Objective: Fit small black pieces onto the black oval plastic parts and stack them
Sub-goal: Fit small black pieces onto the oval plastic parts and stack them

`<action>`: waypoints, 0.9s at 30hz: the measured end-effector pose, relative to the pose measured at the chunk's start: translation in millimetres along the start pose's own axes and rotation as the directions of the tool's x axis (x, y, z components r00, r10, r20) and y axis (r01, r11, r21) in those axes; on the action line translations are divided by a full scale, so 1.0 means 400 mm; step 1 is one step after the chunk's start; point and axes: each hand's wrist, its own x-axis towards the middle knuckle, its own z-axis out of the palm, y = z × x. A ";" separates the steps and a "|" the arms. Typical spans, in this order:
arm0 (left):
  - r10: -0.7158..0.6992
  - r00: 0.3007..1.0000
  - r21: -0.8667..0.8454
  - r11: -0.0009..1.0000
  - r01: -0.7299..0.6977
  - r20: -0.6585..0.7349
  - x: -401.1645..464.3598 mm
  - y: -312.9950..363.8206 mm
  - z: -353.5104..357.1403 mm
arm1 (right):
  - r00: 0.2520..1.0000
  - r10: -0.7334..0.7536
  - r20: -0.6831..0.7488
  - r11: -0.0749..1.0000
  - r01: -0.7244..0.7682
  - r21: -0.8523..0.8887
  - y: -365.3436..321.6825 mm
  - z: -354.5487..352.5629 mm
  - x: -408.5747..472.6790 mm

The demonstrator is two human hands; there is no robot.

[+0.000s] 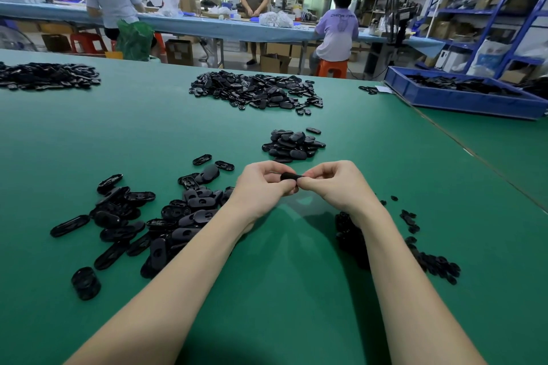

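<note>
Both hands meet above the green table (267, 290), just past centre. Left hand (262, 184) and right hand (332, 184) each pinch 1 black oval part (291, 177) between curled fingertips, 1 hand at either end. Its long axis runs 9 to 3 o'clock, roughly level, the edge toward the camera. Whether a small piece is already fitted: cannot tell.

Loose oval parts in a heap (154, 222) at 9 o'clock of the hands, too many to count. Small black pieces (433, 264) scattered at 4 o'clock, uncountable. A tidier pile (292, 145) at 12 o'clock, near the hands. 2 larger heaps farther back: 1 at 12 o'clock (255, 90), 1 at 10 o'clock (47, 75). 1 blue tray (462, 99) at 2 o'clock. 3 people work at the far bench.
</note>
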 end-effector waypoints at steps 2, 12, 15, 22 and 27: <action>0.015 0.999 0.042 0.999 -0.014 -0.046 0.003 -0.004 0.008 | 1.000 0.009 -0.023 1.000 -0.009 0.002 0.000 0.002 0.002; 0.196 0.981 0.208 0.959 -0.192 -0.003 0.007 0.013 -0.020 | 0.999 0.024 -0.025 0.984 -0.019 0.179 -0.003 0.011 -0.004; 0.287 0.957 0.396 0.874 -0.281 0.045 0.005 0.013 -0.024 | 0.995 0.097 0.012 0.972 -0.097 0.216 0.002 -0.008 -0.006; 0.413 0.909 0.651 0.677 -0.343 0.049 0.031 -0.008 -0.032 | 0.986 0.168 -0.011 0.949 -0.159 0.273 0.010 -0.031 0.003; 0.424 0.897 0.735 0.646 -0.205 -0.122 0.095 0.002 0.001 | 0.983 0.169 -0.078 0.942 -0.137 0.308 0.017 -0.039 0.002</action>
